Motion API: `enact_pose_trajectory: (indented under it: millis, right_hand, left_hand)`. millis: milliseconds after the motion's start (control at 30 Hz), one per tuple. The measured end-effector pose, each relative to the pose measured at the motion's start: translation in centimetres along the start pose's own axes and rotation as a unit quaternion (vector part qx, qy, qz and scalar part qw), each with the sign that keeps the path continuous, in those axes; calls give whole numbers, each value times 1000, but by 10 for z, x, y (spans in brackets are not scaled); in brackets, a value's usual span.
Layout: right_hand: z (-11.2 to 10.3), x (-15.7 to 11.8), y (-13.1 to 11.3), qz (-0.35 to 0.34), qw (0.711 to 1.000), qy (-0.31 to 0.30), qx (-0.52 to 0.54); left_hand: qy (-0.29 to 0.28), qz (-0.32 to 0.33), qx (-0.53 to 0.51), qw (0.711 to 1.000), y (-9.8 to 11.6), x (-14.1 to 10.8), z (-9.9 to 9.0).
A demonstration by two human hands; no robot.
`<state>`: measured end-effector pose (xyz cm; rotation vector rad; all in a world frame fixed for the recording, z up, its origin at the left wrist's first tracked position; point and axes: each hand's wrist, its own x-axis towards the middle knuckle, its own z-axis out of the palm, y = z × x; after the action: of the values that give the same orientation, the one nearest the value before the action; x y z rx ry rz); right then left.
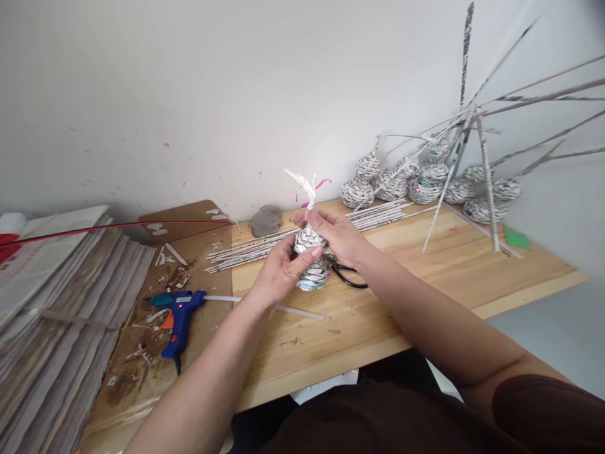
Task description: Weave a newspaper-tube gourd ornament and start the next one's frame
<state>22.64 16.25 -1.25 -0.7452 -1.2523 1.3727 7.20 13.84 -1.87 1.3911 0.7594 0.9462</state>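
Observation:
A woven paper gourd stands upright between my hands over the wooden table. My left hand wraps round its left side at the waist, thumb across the front. My right hand grips the top of the upper bulb, thumb and fingers at the base of the twisted paper stem. The stem rises above my fingers and splits into loose ends, bent to the left. Just behind my right hand lie scissors with black handles, their blades mostly hidden.
A blue glue gun with a glue stick lies left on stained cardboard, beside stacked newspapers. Rolled paper sticks lie behind my hands. Several woven gourds and a paper-stick frame stand back right, near a green piece.

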Motion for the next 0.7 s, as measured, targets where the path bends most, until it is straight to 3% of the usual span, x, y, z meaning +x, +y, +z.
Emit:
enact_pose_trajectory:
  millis: [100, 267, 433, 500, 700]
  right_hand:
    - [0, 0, 4, 39, 998, -39, 19]
    - [3, -2, 2, -38, 998, 20, -52]
    - [-7, -1, -9, -17, 994, -75, -74]
    - [-10, 0, -9, -26, 993, -86, -71]
    - [0, 2, 3, -111, 992, 16, -61]
  left_hand:
    - [21, 20, 22, 999, 4, 0, 1]
    - [38, 47, 74, 995, 4, 1, 0]
    - [27, 33, 72, 996, 4, 2, -9]
    - [19, 37, 68, 997, 5, 2, -11]
    - [2, 38, 12, 999, -3, 3, -9]
